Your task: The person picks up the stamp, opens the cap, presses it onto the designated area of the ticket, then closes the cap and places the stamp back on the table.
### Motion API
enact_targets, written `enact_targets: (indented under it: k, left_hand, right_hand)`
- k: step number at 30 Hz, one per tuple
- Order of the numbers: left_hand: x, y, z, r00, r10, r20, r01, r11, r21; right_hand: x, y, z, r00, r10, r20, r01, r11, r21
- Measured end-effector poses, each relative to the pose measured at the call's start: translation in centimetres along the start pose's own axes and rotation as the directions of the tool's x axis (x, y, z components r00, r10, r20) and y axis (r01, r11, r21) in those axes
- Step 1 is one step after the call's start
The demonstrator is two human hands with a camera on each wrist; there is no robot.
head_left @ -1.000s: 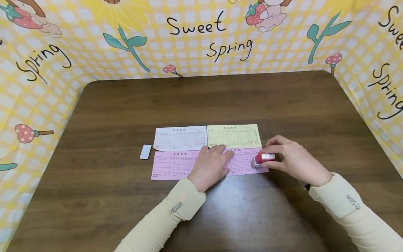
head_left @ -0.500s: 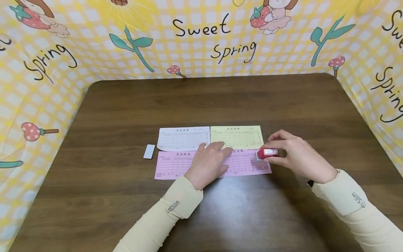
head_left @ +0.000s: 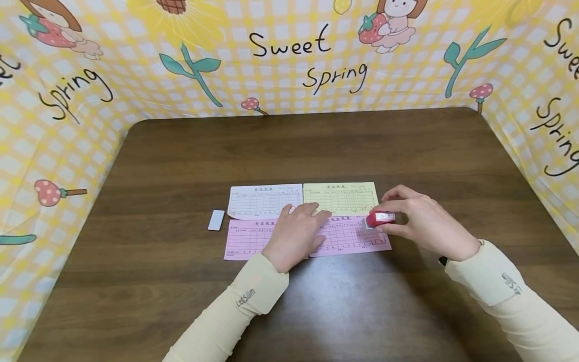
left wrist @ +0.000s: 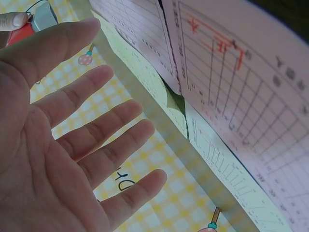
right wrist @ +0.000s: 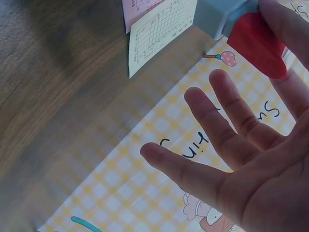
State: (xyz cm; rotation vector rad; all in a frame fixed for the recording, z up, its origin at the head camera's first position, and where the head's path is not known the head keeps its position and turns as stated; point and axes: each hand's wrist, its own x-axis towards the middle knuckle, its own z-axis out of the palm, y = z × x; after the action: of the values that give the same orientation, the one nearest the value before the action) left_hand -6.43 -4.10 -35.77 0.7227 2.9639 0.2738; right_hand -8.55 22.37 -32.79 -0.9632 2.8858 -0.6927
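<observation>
My right hand (head_left: 420, 223) pinches a red self-inking stamp (head_left: 382, 218) with a grey base between thumb and fingers, tilted close over the right pink slip (head_left: 344, 239). In the right wrist view the other fingers stretch away from the stamp (right wrist: 256, 43). A red stamped mark shows at that slip's lower right corner. My left hand (head_left: 296, 234) spreads flat over the inner ends of both pink slips, its fingertips reaching the white slip's lower edge. The left pink slip (head_left: 249, 237) is partly hidden beneath it.
Behind the pink slips lie a white slip (head_left: 264, 201) and a yellow slip (head_left: 341, 198), side by side. A small white rectangular piece (head_left: 216, 220) lies to their left. A yellow checked cloth (head_left: 289, 90) stands around the brown table (head_left: 289, 146).
The stamp has come up off the right pink slip's lower right corner, uncovering a red mark there. My left hand has shifted slightly left over the slips.
</observation>
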Motion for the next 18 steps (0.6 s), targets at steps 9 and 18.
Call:
enact_targets:
  k: [9, 18]
  left_hand:
    - [-0.3, -0.6, -0.3, 1.0, -0.023, 0.002, 0.023, 1.0, -0.002]
    - [-0.5, -1.2, -0.5, 0.999, -0.038, -0.004, 0.038, 0.999, -0.011]
  right_hand:
    - [0.6, -0.5, 0.1, 1.0, -0.023, 0.002, 0.023, 1.0, -0.012]
    - [0.9, -0.7, 0.1, 0.999, -0.032, 0.005, 0.032, 0.999, -0.011]
